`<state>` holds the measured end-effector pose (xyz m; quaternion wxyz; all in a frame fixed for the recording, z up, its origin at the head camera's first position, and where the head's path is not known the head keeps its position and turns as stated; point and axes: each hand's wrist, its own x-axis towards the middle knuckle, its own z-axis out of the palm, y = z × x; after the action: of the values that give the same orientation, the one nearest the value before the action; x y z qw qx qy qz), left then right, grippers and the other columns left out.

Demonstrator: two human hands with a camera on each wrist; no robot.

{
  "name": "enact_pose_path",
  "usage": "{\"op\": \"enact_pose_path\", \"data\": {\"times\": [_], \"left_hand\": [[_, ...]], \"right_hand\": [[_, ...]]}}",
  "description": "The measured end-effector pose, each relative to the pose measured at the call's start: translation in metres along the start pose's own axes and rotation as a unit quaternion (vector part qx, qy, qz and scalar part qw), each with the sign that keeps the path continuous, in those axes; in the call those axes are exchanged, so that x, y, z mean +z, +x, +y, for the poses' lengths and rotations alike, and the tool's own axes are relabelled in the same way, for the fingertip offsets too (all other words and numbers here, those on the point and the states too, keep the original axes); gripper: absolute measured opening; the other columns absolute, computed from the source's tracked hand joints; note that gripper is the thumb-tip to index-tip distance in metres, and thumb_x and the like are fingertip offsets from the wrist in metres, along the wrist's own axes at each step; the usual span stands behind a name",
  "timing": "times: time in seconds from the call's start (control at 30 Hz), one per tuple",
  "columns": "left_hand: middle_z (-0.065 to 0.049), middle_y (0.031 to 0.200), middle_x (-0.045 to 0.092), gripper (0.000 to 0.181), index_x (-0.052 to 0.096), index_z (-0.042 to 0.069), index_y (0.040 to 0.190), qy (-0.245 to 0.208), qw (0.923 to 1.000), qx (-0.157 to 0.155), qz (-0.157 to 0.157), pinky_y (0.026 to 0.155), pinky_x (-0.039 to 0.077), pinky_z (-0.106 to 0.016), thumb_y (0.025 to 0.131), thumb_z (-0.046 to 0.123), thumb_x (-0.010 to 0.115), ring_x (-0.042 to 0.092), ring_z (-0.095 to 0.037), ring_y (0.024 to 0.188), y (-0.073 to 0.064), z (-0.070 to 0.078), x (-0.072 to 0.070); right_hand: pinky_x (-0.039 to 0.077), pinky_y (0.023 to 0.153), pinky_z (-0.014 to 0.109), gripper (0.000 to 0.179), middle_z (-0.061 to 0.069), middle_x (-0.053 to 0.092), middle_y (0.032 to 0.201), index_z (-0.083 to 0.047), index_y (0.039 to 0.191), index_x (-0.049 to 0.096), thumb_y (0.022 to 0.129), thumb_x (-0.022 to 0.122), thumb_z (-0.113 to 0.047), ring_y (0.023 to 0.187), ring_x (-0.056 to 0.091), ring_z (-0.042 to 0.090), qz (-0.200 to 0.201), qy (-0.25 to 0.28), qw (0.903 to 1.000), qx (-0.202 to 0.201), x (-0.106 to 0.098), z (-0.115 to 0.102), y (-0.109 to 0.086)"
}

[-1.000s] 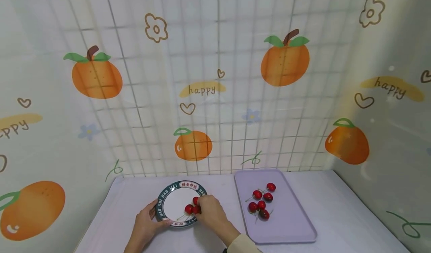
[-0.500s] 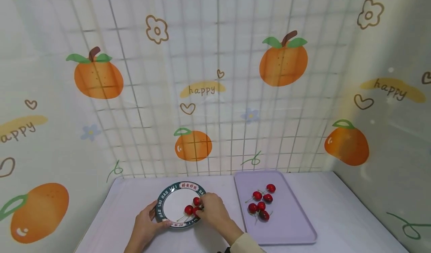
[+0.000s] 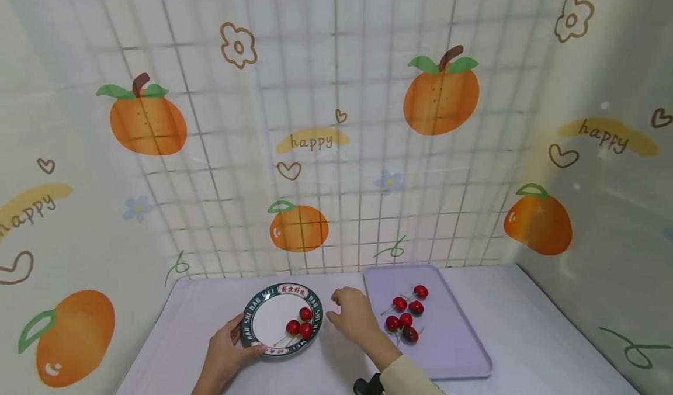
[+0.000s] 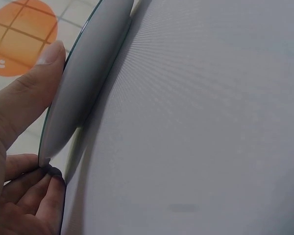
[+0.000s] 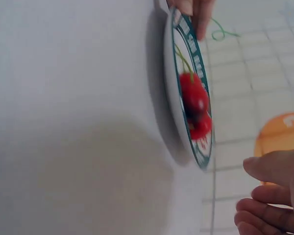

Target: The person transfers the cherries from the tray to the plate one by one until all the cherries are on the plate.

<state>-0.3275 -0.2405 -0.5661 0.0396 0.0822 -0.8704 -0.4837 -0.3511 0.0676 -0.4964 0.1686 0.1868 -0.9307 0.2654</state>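
A white plate (image 3: 274, 319) with a dark green lettered rim stands on the table at center left in the head view. My left hand (image 3: 226, 349) grips its left edge, and in the left wrist view the thumb (image 4: 51, 63) lies along the rim. Three red cherries (image 3: 292, 327) with stems sit in the plate's right part; the right wrist view shows these cherries (image 5: 193, 95) side-on, overlapping. My right hand (image 3: 357, 319) hovers between plate and tray, fingers loosely bent, holding nothing. The lilac tray (image 3: 447, 354) bears several more cherries (image 3: 406, 319).
The white tabletop (image 3: 536, 336) holds both plate and tray. Behind it hangs a pale curtain (image 3: 363, 167) printed with oranges, over a wire grid. A dark object (image 3: 368, 385) shows by the right sleeve (image 3: 410, 376) at the bottom edge.
My right hand has let go of a cherry in the plate and moved right, off the plate toward the tray. The left hand keeps its place on the rim.
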Motion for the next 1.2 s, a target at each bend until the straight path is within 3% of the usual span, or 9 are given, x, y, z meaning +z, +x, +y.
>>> {"op": "enact_pose_path", "data": {"times": [0.23, 0.6, 0.93, 1.2], "left_hand": [[-0.033, 0.157, 0.041, 0.121, 0.042, -0.009, 0.153, 0.005, 1.0000, -0.002, 0.002, 0.118, 0.045, -0.050, 0.058, 0.037, 0.101, 0.044, -0.048, 0.144, -0.001, 0.001, -0.001], [-0.033, 0.157, 0.041, 0.122, 0.042, -0.009, 0.153, 0.009, 0.9999, -0.002, 0.004, 0.118, 0.045, -0.050, 0.059, 0.038, 0.101, 0.044, -0.048, 0.144, -0.002, 0.004, -0.001], [-0.033, 0.156, 0.043, 0.119, 0.041, -0.011, 0.153, 0.016, 0.9998, 0.013, 0.001, 0.118, 0.047, -0.045, 0.062, 0.038, 0.101, 0.045, -0.047, 0.144, 0.000, -0.002, 0.000], [-0.035, 0.155, 0.044, 0.114, 0.042, -0.012, 0.152, 0.012, 0.9999, 0.012, -0.002, 0.117, 0.047, -0.048, 0.065, 0.032, 0.101, 0.045, -0.048, 0.143, 0.002, -0.001, -0.001]], "right_hand": [[0.066, 0.076, 0.047, 0.027, 0.012, 0.074, 0.088, 0.002, 0.097, 0.075, 0.080, 0.091, -0.012, 0.080, 0.070, 0.028, 0.030, -0.005, 0.9992, 0.026, -0.020, 0.025, 0.001], [0.064, 0.075, 0.048, 0.025, 0.010, 0.075, 0.089, 0.003, 0.098, 0.075, 0.081, 0.088, -0.010, 0.083, 0.071, 0.027, 0.044, 0.000, 0.9951, 0.088, -0.049, 0.068, -0.004], [0.063, 0.079, 0.054, 0.025, 0.015, 0.076, 0.091, 0.006, 0.100, 0.074, 0.083, 0.084, -0.009, 0.086, 0.073, 0.033, 0.059, -0.003, 0.9926, 0.107, -0.079, 0.107, -0.019], [0.059, 0.073, 0.053, 0.020, 0.008, 0.067, 0.078, 0.005, 0.093, 0.072, 0.084, 0.082, -0.010, 0.078, 0.064, 0.030, 0.048, -0.028, 0.9872, 0.150, -0.091, 0.136, -0.027]]}}
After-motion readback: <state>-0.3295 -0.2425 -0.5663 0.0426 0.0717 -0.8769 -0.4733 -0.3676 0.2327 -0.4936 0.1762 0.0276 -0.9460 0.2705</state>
